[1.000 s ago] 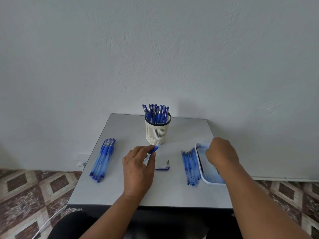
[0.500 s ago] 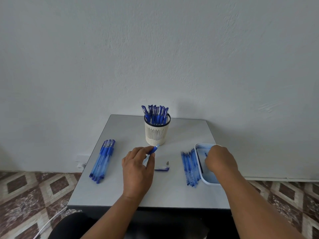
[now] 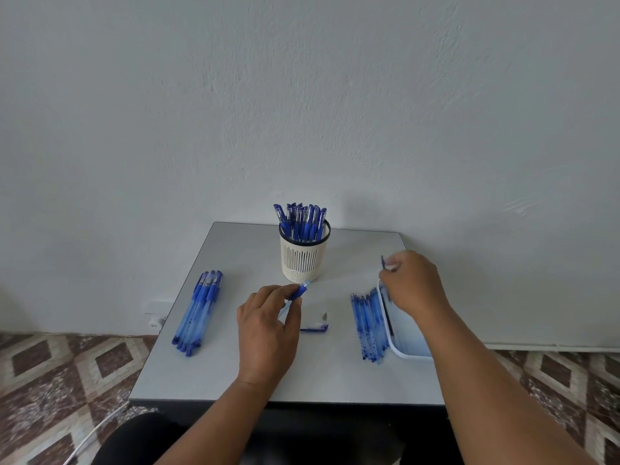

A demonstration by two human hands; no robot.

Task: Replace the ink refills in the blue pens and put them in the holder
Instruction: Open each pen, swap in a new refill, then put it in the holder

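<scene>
Right hand [image 3: 411,283] over tray [image 3: 407,353] rim.

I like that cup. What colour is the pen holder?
The pen holder is cream with a dark rim, seen in the head view.

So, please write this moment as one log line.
left hand: holds pen barrel | right hand: pinches refill above tray | holder: upright

Pen holder [image 3: 304,255]: one, frame centre, packed with pens
Loose pens [image 3: 200,311]: one bundle, left, count unclear
Refills [image 3: 368,325]: one row, right
Tray [image 3: 407,344]: one
Hands: two
</scene>
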